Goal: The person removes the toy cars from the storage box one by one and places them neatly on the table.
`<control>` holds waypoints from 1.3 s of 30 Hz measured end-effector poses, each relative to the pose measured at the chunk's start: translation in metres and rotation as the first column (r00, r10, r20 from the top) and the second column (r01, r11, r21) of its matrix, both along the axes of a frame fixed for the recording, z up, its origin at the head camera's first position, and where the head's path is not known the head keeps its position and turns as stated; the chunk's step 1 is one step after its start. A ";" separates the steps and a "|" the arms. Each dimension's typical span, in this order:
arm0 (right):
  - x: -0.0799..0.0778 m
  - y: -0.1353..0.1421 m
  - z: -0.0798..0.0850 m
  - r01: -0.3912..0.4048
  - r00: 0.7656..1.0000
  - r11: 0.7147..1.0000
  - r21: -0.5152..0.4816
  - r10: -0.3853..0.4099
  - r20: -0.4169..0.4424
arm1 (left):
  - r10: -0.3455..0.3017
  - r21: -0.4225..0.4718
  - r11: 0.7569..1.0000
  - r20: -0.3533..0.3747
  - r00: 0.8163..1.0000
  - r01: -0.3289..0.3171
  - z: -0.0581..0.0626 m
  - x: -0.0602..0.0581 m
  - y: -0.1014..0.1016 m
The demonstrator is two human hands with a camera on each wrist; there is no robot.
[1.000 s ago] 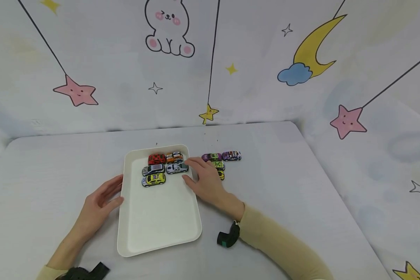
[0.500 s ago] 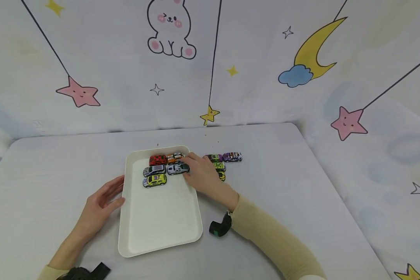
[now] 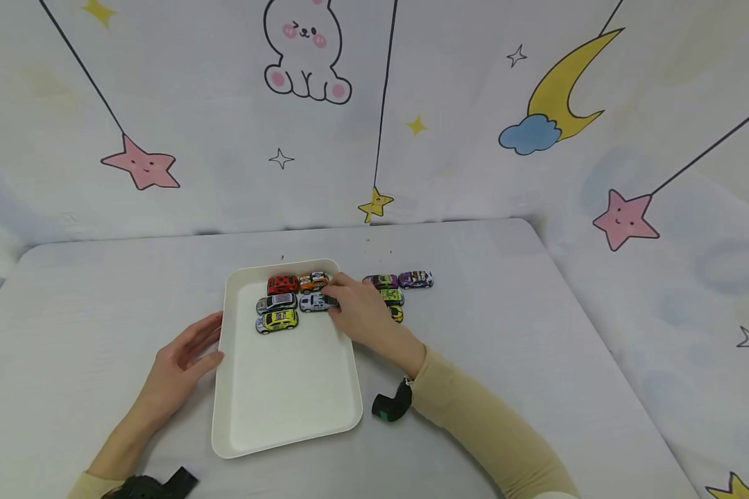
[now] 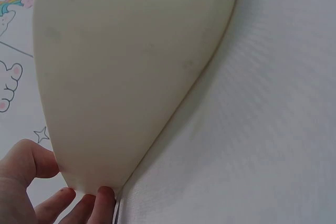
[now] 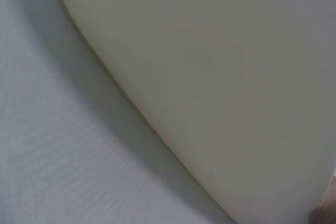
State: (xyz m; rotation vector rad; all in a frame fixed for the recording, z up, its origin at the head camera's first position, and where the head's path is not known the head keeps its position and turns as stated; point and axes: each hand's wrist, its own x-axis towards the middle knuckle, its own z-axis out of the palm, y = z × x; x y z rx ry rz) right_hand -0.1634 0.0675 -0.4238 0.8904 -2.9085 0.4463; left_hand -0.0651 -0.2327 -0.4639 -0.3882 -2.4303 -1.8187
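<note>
A white rectangular tray (image 3: 287, 395) lies before me with several small toy cars at its far end. Along its left side, my left hand (image 3: 177, 360) rests its thumb and fingertips against the outer wall, as the left wrist view also shows. With thumb and fingers, my right hand (image 3: 368, 315) pinches the right end of a silver-grey toy car (image 3: 315, 303) inside the tray. Around that car are a red one (image 3: 283, 285), an orange one (image 3: 314, 281), a grey striped one (image 3: 277, 303) and a yellow one (image 3: 277, 321). In the right wrist view only a sliver of hand shows.
Right of the tray, on the white table (image 3: 505, 346), stand two purple toy cars (image 3: 415, 279), a green one (image 3: 392, 296) and a yellow one (image 3: 396, 314), some partly behind my right hand. A wall with cartoon prints (image 3: 462, 180) borders the table's far edge.
My right hand has shifted slightly left over the tray's right rim, and its fingers have closed on the silver-grey toy car. My left hand stays against the tray.
</note>
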 end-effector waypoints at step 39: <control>0.010 0.004 -0.022 -0.022 0.998 0.942 -0.334 -0.001 -0.068 | -0.012 0.018 1.000 -0.012 1.000 0.012 0.001 0.000 0.000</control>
